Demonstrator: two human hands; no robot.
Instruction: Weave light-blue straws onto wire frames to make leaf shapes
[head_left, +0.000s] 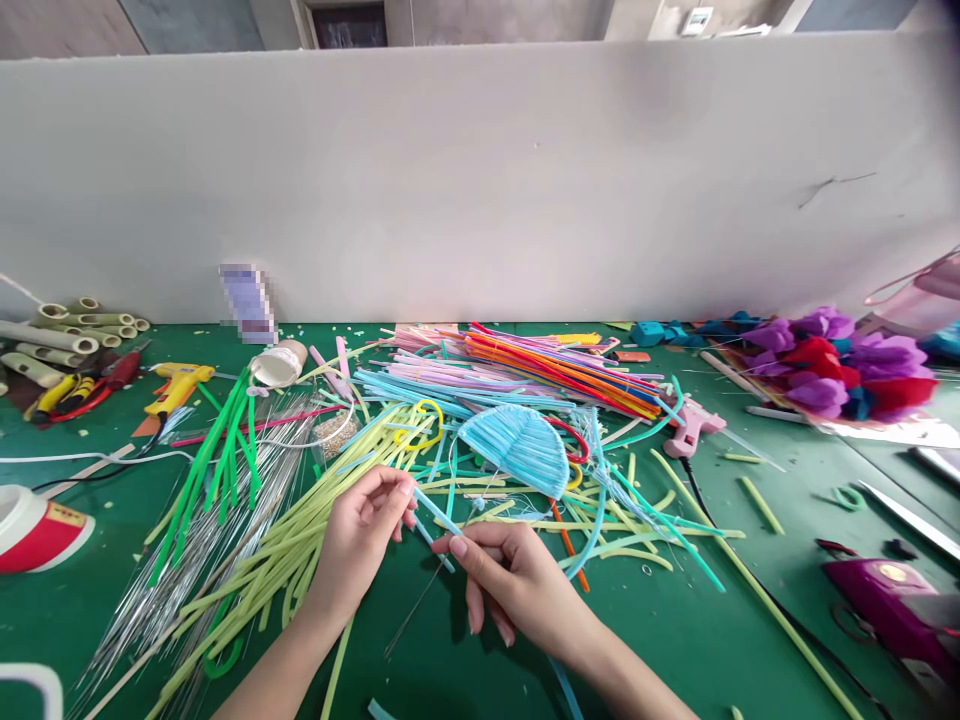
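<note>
A light blue pipe cleaner (436, 511) runs between my two hands, folded back so that a second length hangs beneath. My left hand (366, 525) pinches its upper left end between thumb and fingertips. At the lower right, my right hand (514, 575) has thumb and forefinger closed on it, the other fingers curled below. Just beyond the right hand is a light blue half-round fan shape (517, 448) made of pipe cleaners side by side. A thin wire (416, 612) slants down past the right fingertips; whether they touch it, I cannot tell.
Yellow-green pipe cleaners (292, 545) and metal wires (161, 585) spread at left. Coloured bundles (555, 370) lie behind. Glue guns, one yellow (178, 385) and one pink (694, 425), flank them. Scissors (911, 515), a purple device (889, 600) and felt-like flowers (847, 365) are right.
</note>
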